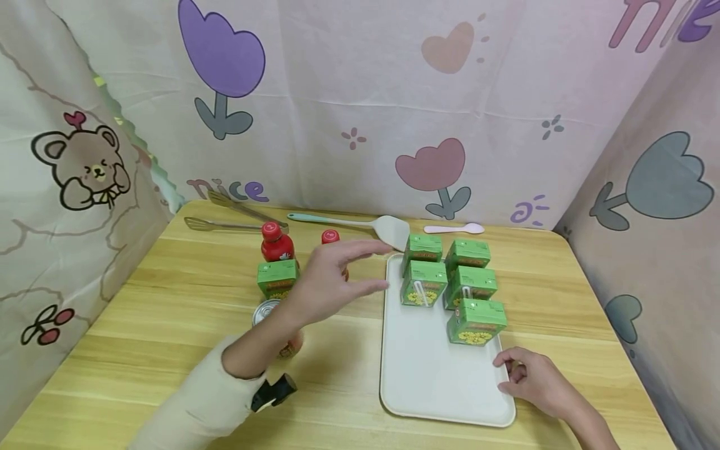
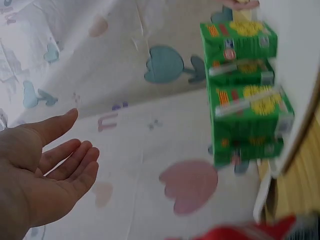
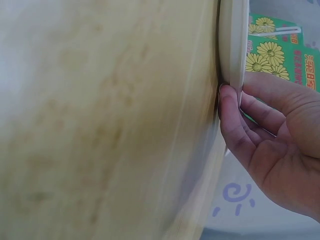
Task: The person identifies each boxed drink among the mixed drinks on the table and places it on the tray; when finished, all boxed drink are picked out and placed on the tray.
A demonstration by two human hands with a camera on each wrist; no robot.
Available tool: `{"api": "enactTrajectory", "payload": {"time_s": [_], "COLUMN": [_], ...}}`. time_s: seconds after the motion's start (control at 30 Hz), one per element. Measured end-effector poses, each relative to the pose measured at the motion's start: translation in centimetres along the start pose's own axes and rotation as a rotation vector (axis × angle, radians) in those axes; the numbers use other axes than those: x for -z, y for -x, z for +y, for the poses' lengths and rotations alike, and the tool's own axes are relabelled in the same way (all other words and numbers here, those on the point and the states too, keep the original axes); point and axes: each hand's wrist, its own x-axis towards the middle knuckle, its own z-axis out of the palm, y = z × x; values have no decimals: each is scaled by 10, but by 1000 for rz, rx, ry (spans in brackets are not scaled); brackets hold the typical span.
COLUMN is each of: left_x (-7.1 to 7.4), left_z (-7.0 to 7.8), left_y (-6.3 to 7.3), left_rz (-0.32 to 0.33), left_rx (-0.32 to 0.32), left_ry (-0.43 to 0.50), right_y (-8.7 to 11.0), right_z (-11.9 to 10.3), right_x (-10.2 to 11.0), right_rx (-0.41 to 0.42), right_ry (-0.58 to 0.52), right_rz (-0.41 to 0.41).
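A white tray (image 1: 433, 375) lies on the table with several green drink cartons (image 1: 424, 284) standing on its far half and right side. My right hand (image 1: 537, 378) pinches the tray's right rim, as the right wrist view shows, with fingertips tucked at its edge. Left of the tray, my left hand (image 1: 329, 278) is raised with thumb and fingers spread apart and nothing between them. Under and behind it stand a red-capped red bottle (image 1: 277, 242), a second red-capped bottle (image 1: 330, 237) mostly hidden, another green carton (image 1: 278, 278) and a can (image 1: 265, 310), partly covered by the forearm.
Along the back edge lie metal tongs (image 1: 225, 225), a white spatula (image 1: 390, 231) with a mint handle, and a pale pink spoon (image 1: 453, 229). Printed cloth (image 1: 349, 75) hangs behind and on both sides of the wooden table (image 1: 332, 400).
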Motion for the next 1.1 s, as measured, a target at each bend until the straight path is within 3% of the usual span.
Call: {"api": "enactTrajectory", "payload": {"time_s": [0.3,0.4,0.53,0.67,1.1], "left_x": [47,60,73,83,92], "left_z": [-30,-42,-60,-78,-120], "left_y": [18,24,32,42,64], "left_rz": [85,114,120,118,104], "left_rx": [62,82,177,267,357], "left_ry": [-34,-100,-140,-143,-217], "right_y": [0,0,0,0,0], "right_z": [-1,-1,-1,-1,-2], "right_x": [0,0,0,0,0], "right_rx": [-8,-5,6,11,-8], "right_ry": [3,-8,-19,-22,-13], "right_rz": [-4,-9,-9,-5,-5]}}
